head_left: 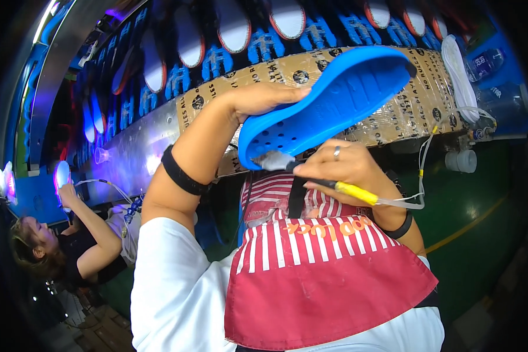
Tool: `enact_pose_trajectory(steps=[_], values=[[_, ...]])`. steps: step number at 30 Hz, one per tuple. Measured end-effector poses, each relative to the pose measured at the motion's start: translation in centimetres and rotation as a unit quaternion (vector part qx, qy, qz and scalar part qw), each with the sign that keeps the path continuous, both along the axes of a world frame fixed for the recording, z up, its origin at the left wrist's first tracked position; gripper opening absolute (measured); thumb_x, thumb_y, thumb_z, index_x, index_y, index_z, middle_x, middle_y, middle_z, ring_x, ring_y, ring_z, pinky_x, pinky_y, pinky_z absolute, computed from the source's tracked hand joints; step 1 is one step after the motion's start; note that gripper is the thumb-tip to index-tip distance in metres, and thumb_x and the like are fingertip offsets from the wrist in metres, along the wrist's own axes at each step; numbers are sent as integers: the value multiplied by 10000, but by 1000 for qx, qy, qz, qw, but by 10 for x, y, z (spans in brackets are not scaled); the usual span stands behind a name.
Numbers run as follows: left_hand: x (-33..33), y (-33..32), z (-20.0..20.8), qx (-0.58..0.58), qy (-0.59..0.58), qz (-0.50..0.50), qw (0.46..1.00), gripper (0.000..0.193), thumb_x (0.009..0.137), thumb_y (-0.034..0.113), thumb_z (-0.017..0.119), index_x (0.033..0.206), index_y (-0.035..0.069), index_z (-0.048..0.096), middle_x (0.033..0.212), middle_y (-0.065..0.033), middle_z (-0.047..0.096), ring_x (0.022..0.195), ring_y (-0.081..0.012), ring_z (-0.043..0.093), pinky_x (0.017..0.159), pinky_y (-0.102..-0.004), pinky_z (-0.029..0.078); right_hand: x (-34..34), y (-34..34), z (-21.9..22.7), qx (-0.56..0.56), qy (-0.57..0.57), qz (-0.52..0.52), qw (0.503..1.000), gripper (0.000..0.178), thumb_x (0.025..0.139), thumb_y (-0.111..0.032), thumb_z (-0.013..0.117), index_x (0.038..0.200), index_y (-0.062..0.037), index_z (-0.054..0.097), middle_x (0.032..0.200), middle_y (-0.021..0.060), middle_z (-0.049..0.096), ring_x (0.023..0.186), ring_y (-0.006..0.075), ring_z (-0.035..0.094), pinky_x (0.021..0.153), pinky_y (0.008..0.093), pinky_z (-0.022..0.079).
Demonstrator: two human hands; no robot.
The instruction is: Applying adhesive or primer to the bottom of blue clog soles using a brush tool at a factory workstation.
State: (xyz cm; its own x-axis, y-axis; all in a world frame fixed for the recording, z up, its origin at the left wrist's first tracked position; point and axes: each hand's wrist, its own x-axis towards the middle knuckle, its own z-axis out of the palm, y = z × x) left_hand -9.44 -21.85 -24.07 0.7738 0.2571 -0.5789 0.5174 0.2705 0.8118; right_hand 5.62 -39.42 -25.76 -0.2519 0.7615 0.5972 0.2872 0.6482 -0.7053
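Note:
My left hand (264, 100) grips the side of a blue shoe sole (334, 100), its thumb or finger lying along the upper edge. The sole has raised side walls and several small round holes at its near end, and it is held tilted above the bench. In my right hand (343, 167), which wears a ring, is a brush with a black handle (322, 183). Its pale bristles (271, 159) touch the inside of the sole's near end. A yellow fitting (356, 192) joins the handle's rear to a clear tube (408, 204).
A cardboard sheet (428, 88) under taped plastic covers the bench edge. Beyond it stand several white-bottomed shoe uppers (234, 32) among blue holders (267, 44). A white sole (459, 76) and a bottle (487, 63) lie at the right. At left, a co-worker's hand (68, 195) raises a shoe part.

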Motion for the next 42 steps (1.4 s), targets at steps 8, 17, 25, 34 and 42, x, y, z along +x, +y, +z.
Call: enact_pose_trajectory(steps=[8,17,25,34,42], values=[[12,-3,35,104,148,-137,974,620,881,507,514,1262,18,514,1275,-152,523,1124,-196,527,960,-304,408,2,-3,7,-4,-9,-15,1000,266,654,-56,740,913,-58,681,745,60,636,676,202,605,610,290,493],[-1,9,19,79,152,-182,968,605,881,510,511,1228,16,548,1227,-161,556,1073,-203,563,917,-309,441,8,-8,3,-36,-5,50,998,276,637,-33,744,903,-64,681,728,53,642,646,210,602,593,289,482],[-18,13,14,54,232,-58,970,600,877,501,525,1222,11,538,1135,-179,600,935,-194,630,810,-319,521,17,-12,-6,-56,-34,32,997,288,651,-41,752,929,-80,684,750,74,648,663,221,601,588,302,484],[-44,11,-5,-2,71,115,991,577,951,452,390,1298,-6,440,1227,-169,541,1042,-221,586,894,-339,482,23,-13,-14,-59,-38,-46,996,240,678,-66,748,910,-59,687,789,90,669,670,218,612,634,306,480],[-58,-33,-24,-43,-500,387,774,741,864,623,391,1363,77,338,1378,-163,383,1258,-320,390,1031,-548,297,37,-17,-18,-115,102,-119,981,273,689,-29,735,954,-2,672,794,115,668,675,194,603,625,273,456]])
